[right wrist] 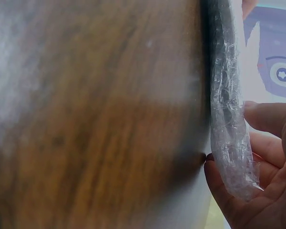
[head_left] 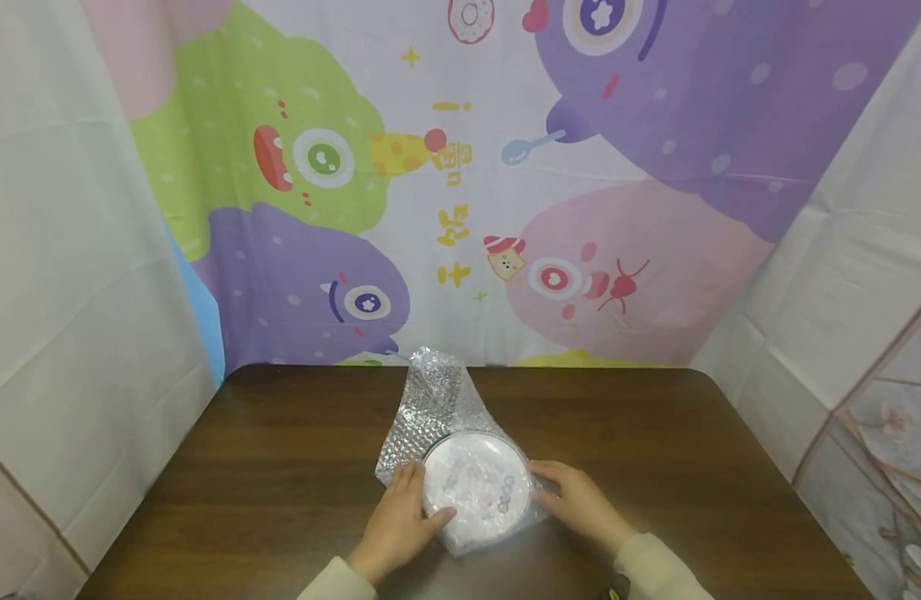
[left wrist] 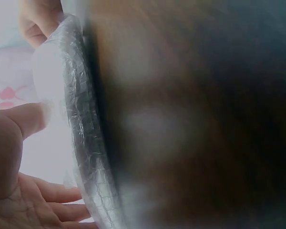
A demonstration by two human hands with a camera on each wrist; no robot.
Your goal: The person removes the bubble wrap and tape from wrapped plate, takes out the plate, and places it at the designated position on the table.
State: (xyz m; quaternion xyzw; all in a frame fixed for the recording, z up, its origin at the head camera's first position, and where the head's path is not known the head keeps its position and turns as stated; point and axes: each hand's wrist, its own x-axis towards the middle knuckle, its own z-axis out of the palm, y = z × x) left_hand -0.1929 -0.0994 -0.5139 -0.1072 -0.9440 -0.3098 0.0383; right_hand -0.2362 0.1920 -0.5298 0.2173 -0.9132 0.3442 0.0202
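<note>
A round white plate [head_left: 478,492] with a small printed pattern lies on the table, covered by clear bubble wrap [head_left: 433,400]. The wrap spreads past the plate toward the back of the table. My left hand [head_left: 402,522] is at the plate's left side, its thumb over the wrapped face and its fairly straight fingers touching the edge. On the right side, my right hand [head_left: 580,504] pinches the wrapped edge. The right wrist view shows that hand's thumb on one side of the bubble wrap [right wrist: 229,119] and a finger on the other.
The dark brown wooden table [head_left: 280,467] reaches back to a printed cloth [head_left: 460,317] with cartoon monsters. Pale hanging sheets [head_left: 798,333] flank it on both sides. A small dark object [head_left: 616,587] shows by the right sleeve.
</note>
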